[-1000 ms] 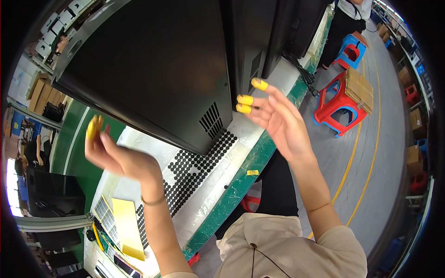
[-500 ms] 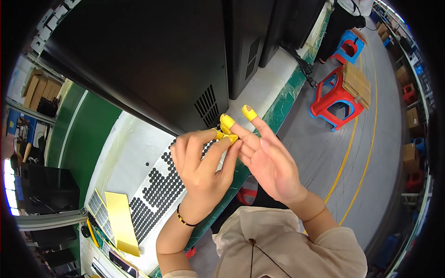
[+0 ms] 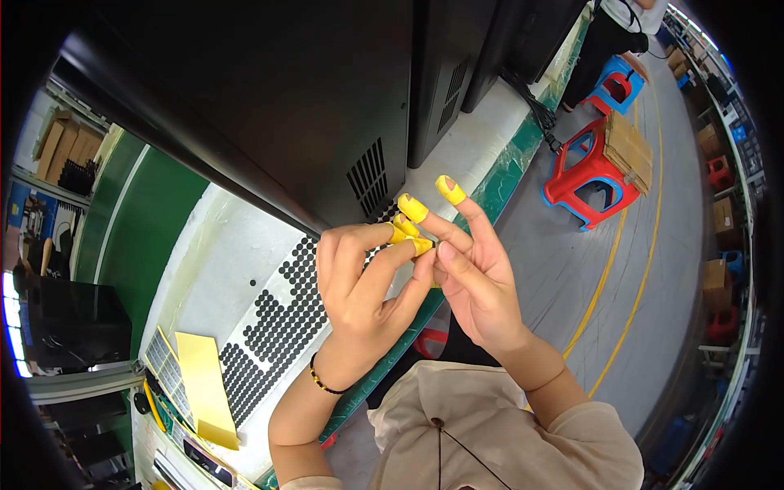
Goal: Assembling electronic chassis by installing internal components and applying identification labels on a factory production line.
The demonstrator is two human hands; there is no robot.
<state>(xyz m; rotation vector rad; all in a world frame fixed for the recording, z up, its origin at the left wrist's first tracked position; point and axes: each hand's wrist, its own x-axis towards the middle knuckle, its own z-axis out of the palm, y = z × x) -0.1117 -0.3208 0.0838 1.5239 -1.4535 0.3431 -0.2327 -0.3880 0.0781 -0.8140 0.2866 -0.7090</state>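
Note:
My left hand [image 3: 363, 286] is closed in a pinch, with yellow wraps on its fingertips, on a small black piece [image 3: 434, 243]. My right hand [image 3: 478, 282] meets it there: its thumb is bent in against the piece, while two fingers with yellow tips stretch upward. The piece's shape is mostly hidden by the fingers. Below and left of my hands, a white sheet carrying rows of round black pads [image 3: 282, 335] lies on the bench; some spots on it are bare. One loose black pad [image 3: 253, 282] lies apart from the rows.
A large black cabinet with vent slots [image 3: 327, 106] stands right beyond my hands, with further black cabinets [image 3: 445, 90] behind it. A yellow sheet [image 3: 204, 388] lies at the bench's left. Red and blue stools [image 3: 592, 180] stand on the floor at right, near another person [image 3: 600, 49].
My right thumb has bent in toward the pinching left fingertips. Both hands have shifted slightly right, and the small dark piece between them now shows.

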